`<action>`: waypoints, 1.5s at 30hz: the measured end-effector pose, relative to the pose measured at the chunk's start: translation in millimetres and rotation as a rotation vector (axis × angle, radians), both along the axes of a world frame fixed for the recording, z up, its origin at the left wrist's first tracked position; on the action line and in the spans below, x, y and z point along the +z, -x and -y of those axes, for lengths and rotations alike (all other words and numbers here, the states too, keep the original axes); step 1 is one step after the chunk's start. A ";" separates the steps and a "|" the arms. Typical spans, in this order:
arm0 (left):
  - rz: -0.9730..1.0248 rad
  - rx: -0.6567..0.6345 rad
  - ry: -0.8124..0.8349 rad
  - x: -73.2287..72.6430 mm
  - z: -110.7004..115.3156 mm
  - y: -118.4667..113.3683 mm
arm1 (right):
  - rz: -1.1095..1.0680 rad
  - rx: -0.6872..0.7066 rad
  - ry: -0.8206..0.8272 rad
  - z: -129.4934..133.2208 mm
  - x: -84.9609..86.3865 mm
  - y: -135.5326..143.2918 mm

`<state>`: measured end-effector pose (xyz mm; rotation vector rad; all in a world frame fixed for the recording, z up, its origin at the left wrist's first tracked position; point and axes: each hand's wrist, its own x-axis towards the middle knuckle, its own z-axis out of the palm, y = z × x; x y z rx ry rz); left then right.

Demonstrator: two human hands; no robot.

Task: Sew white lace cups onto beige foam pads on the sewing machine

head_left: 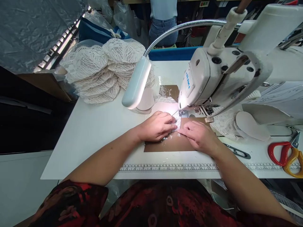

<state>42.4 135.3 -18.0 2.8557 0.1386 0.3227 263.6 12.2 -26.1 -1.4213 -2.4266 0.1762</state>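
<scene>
Under the needle area of a white sewing machine [196,75] lies a small white lace piece [178,119], lit by the lamp. My left hand [158,126] is closed over the left side of this piece, fingers together and pressing it down. At its lower right edge is my right hand [199,135], fingers curled with index finger and thumb closed on the edge; the exact grip is partly hidden. A pale pink rounded cup piece [165,107] extends behind my left hand. Brown tape or card [170,146] covers the table surface beneath both hands.
Stacked lace cups [94,75] stand at the back left. A gooseneck lamp [137,83] hangs in front of them. To the right lie lace and a cup piece [251,126], a thread snipper [238,151] and scissors [284,154]. A measuring tape [165,168] runs along the front edge. Another person [163,22] is beyond.
</scene>
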 end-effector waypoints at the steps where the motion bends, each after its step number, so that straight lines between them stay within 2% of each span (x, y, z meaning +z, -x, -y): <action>1: -0.002 -0.001 -0.003 -0.3 0.2 0.0 | -0.002 0.001 0.005 0.1 0.3 0.1; 12: 0.016 -0.014 -0.032 -3.7 1.0 -0.3 | -0.092 0.014 0.054 0.7 4.7 1.2; 19: 0.011 -0.026 -0.046 -2.1 1.4 -2.2 | -0.273 -0.117 0.051 1.2 2.1 3.0; 29: -0.005 -0.023 -0.024 -0.4 0.9 -1.7 | 0.035 -0.068 -0.039 1.7 3.3 6.4; 35: -0.016 0.101 -0.064 -0.8 2.4 -11.8 | 0.025 -0.049 -0.048 1.5 1.9 6.0; 45: -0.059 0.084 -0.088 -0.2 -1.0 -14.2 | -0.002 -0.072 -0.031 1.4 1.0 6.6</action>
